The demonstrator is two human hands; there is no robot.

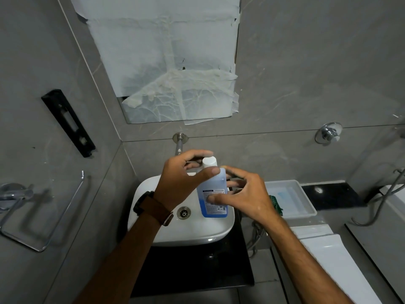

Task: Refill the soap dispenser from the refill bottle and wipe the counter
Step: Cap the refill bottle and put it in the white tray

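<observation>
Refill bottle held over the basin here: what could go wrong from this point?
The refill bottle is held above the sink by the right hand, thumb on the label, so it might slip. The left hand is at the white cap; once loosened, the cap could drop toward the drain.

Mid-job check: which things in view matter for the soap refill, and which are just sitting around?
Part of the job:
- blue refill bottle, white cap still on, held over the sink
- left hand, gripping the bottle's upper part
- right hand, fingers on its label
- green cloth, probably for wiping

Just lying about:
- white tray
- wall spout
- towel holder
</observation>
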